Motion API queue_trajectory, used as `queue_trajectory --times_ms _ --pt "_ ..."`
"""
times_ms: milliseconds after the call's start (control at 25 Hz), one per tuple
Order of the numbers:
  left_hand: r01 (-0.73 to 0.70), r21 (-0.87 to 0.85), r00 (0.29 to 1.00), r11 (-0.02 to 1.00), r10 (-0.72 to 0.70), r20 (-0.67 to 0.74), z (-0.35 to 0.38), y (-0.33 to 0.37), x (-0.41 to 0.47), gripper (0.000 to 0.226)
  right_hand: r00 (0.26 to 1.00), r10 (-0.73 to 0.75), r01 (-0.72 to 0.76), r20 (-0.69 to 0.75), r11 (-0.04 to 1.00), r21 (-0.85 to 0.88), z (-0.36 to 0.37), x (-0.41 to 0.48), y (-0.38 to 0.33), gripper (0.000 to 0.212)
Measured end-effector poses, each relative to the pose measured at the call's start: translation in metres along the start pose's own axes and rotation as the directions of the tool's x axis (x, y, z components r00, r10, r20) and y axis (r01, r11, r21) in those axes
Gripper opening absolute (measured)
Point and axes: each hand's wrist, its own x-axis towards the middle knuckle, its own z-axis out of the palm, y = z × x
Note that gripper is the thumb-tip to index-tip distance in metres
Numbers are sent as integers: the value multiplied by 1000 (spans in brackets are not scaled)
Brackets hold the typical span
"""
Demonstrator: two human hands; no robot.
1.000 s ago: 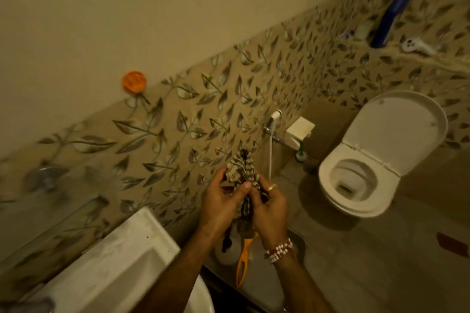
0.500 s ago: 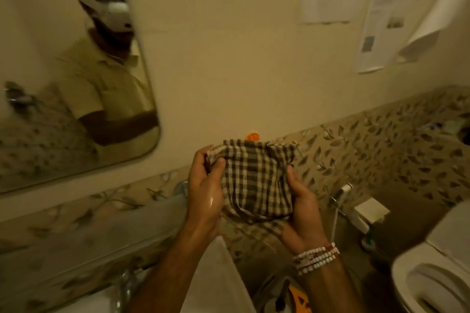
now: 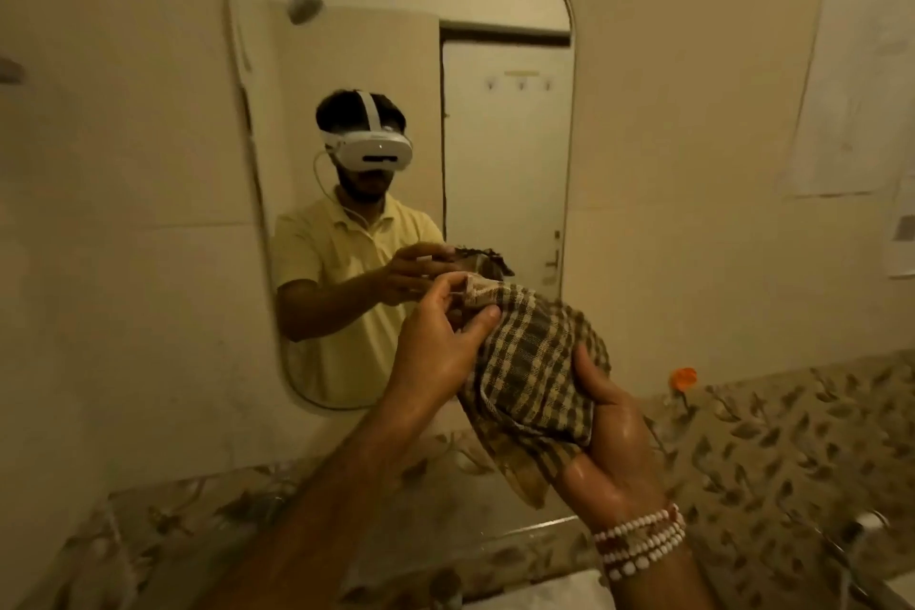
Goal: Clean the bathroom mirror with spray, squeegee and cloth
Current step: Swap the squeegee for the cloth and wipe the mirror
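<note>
The left hand (image 3: 440, 342) pinches the upper edge of the checked cloth (image 3: 534, 362) between thumb and fingers, while the right hand (image 3: 609, 441), palm wet and shiny, cups the folded bundle from below. Half a second ago the cloth was held flat, with the mirror off to the left; now it is bunched into a pad and raised in front of the mirror (image 3: 406, 64), near its lower right corner, not clearly touching. Wiping looks about to start. The glass appears mostly clear, the reflection sharp; streaks are hard to judge in this dim light.
</note>
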Motion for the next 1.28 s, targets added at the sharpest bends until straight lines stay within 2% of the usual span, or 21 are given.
queue_trajectory --times_ms 80,160,280,400,520,600,640,720,760,840,880,920,1000,1040,1120,1200,1280 --pt "-114 143 993 983 118 -22 -26 7 6 36 999 -53 53 -4 998 16 23 5 9 59" --pt "-252 352 955 901 290 -60 -50 16 15 33 991 -133 133 -23 991 27 40 14 12 58" --pt "-361 684 859 633 512 -20 -85 25 30 33 953 -296 296 -58 955 -15 64 32 8 52" --pt "-257 898 855 357 516 40 -113 28 42 54 886 -460 457 -53 887 -67 87 56 0 48" --pt "-155 959 896 236 443 36 -129 24 49 70 806 -591 587 27 793 -163 116 85 -12 40" --pt "-120 972 908 203 418 25 -132 20 51 77 703 -700 701 126 652 -289 135 107 -20 43" --pt "-109 973 911 202 413 16 -134 19 53 81 625 -756 761 193 536 -365 146 117 -25 49" --pt "-105 974 914 202 407 14 -134 18 55 89 434 -819 841 376 219 -494 165 137 -37 66" --pt "-107 975 913 195 408 19 -134 19 57 92 339 -823 830 456 33 -557 175 147 -43 71" --pt "-108 979 910 174 415 27 -135 22 58 96 170 -770 650 615 -381 -657 190 168 -56 70" --pt "-107 981 912 163 408 32 -135 24 58 98 147 -725 505 672 -530 -682 197 178 -63 64" --pt "-107 982 916 158 400 36 -135 26 58 101 183 -698 358 692 -608 -708 201 187 -68 61" --pt "-110 982 921 153 388 43 -136 30 57 105 272 -688 137 673 -664 -735 207 202 -78 62" --pt "-111 983 921 149 386 45 -136 32 57 106 265 -685 78 678 -686 -723 209 208 -83 61" --pt "-109 984 921 141 387 46 -136 33 58 109 221 -665 96 713 -713 -694 211 215 -91 58" --pt "-105 986 918 128 394 46 -136 33 58 112 230 -664 182 712 -689 -702 218 218 -97 56" --pt "-96 989 915 114 400 43 -135 31 58 114 246 -678 160 692 -676 -719 223 222 -98 58"
